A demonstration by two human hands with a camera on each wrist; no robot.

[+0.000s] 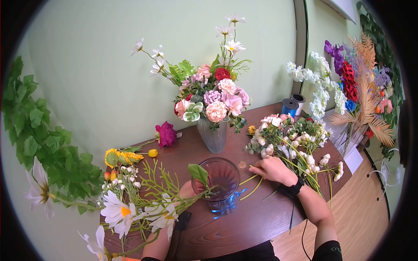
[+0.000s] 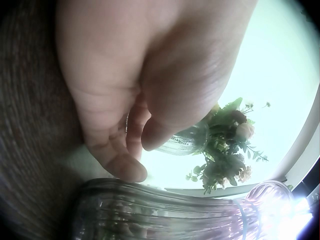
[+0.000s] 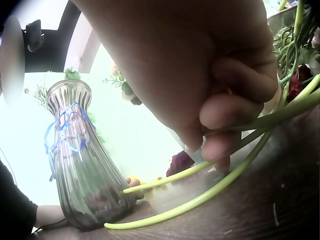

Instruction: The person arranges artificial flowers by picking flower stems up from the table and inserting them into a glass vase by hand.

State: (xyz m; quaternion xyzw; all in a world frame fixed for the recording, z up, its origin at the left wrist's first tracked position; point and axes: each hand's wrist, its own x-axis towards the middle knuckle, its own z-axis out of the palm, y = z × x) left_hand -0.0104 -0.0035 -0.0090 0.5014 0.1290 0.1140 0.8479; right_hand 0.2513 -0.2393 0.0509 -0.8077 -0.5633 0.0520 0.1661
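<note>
A ribbed glass vase (image 1: 216,201) with a blue ribbon (image 1: 226,210) stands near the front of the table. My left hand (image 1: 190,189) is at its left side, partly hidden by stems and a leaf (image 1: 198,173). The left wrist view shows that hand (image 2: 150,70) with relaxed, bent fingers beside the ribbed glass (image 2: 165,210); contact is unclear. To the vase's right, my right hand (image 1: 274,169) pinches a green stem, which shows in the right wrist view (image 3: 280,114). Other green stems (image 3: 200,200) run low over the table, pointing towards the vase (image 3: 85,160).
A frosted vase (image 1: 212,135) of mixed flowers stands behind. White daisies (image 1: 119,212) and yellow flowers (image 1: 122,157) lie left, with a magenta bloom (image 1: 166,134) farther back. White flowers (image 1: 300,143) are heaped right, below a blue spool (image 1: 289,107). Tall flowers (image 1: 368,87) stand far right.
</note>
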